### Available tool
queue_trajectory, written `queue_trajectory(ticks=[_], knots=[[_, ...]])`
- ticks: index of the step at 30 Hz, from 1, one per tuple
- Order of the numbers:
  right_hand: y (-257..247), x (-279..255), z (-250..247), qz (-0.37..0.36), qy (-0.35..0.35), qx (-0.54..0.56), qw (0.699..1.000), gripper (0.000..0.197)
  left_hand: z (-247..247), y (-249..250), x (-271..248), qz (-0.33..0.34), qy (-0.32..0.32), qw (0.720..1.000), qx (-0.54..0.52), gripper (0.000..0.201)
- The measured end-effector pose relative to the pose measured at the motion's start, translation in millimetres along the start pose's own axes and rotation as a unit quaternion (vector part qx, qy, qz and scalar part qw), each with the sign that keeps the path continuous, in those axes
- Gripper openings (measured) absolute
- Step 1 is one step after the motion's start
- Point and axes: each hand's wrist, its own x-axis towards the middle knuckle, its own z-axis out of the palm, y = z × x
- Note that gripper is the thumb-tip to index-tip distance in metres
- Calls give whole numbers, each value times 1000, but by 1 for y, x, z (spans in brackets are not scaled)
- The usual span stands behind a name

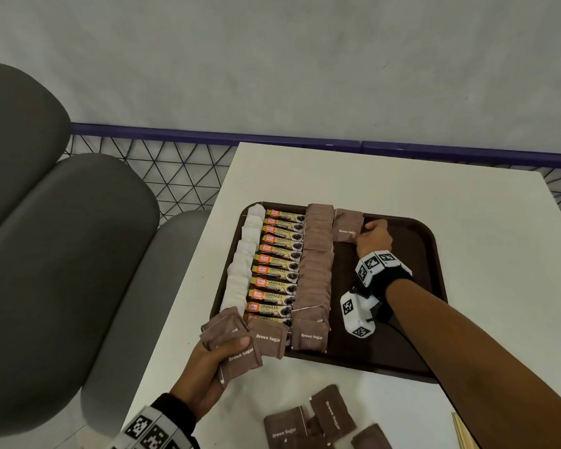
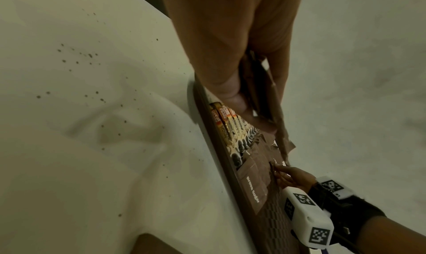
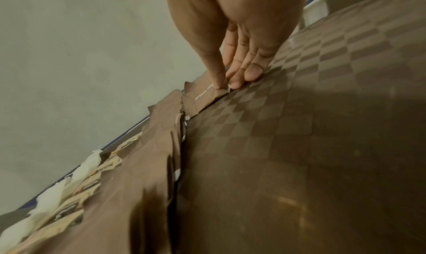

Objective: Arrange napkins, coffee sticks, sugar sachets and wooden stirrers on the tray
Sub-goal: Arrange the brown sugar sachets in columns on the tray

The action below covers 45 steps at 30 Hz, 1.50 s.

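A dark brown tray (image 1: 415, 241) lies on the white table. On it run a column of white napkins (image 1: 245, 254), a column of coffee sticks (image 1: 277, 264) and a column of brown sugar sachets (image 1: 316, 264). My right hand (image 1: 371, 236) pinches the edge of a single brown sugar sachet (image 1: 347, 226) (image 3: 205, 98) at the tray's far end, right of the sachet column. My left hand (image 1: 208, 364) grips a fan of several brown sugar sachets (image 1: 240, 345) (image 2: 260, 93) at the tray's near left corner.
Loose brown sugar sachets (image 1: 318, 419) lie on the table near the front edge. Wooden stirrers (image 1: 463, 432) poke in at the bottom right. Grey padded seats (image 1: 62, 238) stand left of the table, and a purple rail with wire mesh (image 1: 188, 163) runs behind.
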Motion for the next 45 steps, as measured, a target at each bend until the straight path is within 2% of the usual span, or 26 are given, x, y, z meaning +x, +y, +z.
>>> queue_trajectory(ticks=[4, 7, 9, 12, 16, 19, 23, 25, 28, 30, 32, 34, 37, 39, 42, 45], knots=[[2, -9, -8, -42, 7, -4, 999, 31, 6, 3, -2, 1, -6, 1000, -10, 56], [4, -24, -16, -109, 15, -18, 994, 31, 11, 4, -3, 10, -15, 1000, -12, 50], [5, -42, -19, -162, -11, -6, 987, 25, 16, 5, -5, 14, -19, 1000, -14, 45], [4, -83, -25, -197, -104, 48, 974, 22, 20, 5, -7, 20, -9, 1000, -14, 37], [5, -136, -35, -157, -264, 108, 946, 7, 25, 3, -8, 41, 7, 999, -24, 41], [7, -163, -40, -137, -366, 98, 915, 14, 30, 2, -10, 54, 13, 998, -30, 43], [5, -179, -42, -84, -467, 89, 876, 11, 36, 4, -12, 66, 10, 997, -49, 48], [6, -181, -41, -44, -489, 104, 865, 8, 38, 6, -14, 66, 9, 996, -61, 54], [8, -179, -41, -21, -478, 139, 867, 5, 39, 7, -14, 60, 10, 996, -72, 48], [8, -172, -42, -12, -449, 170, 877, 14, 39, 8, -14, 54, 11, 995, -77, 42], [6, -160, -46, 0, -400, 194, 896, 20, 39, 8, -13, 37, 8, 995, -90, 39], [7, -141, -51, 5, -342, 210, 916, 4, 38, 10, -12, 14, 5, 995, -94, 31], [11, -103, -53, 18, -233, 218, 948, 16, 39, 13, -12, -6, -9, 997, -70, 22], [13, -75, -53, 24, -181, 201, 962, 17, 39, 13, -10, -18, -15, 998, -58, 28], [13, -37, -48, 28, -146, 144, 978, 5, 34, 12, -6, -43, -19, 997, -55, 44], [11, -16, -40, 20, -131, 88, 987, 16, 31, 13, -2, -60, -46, 994, -72, 47]])
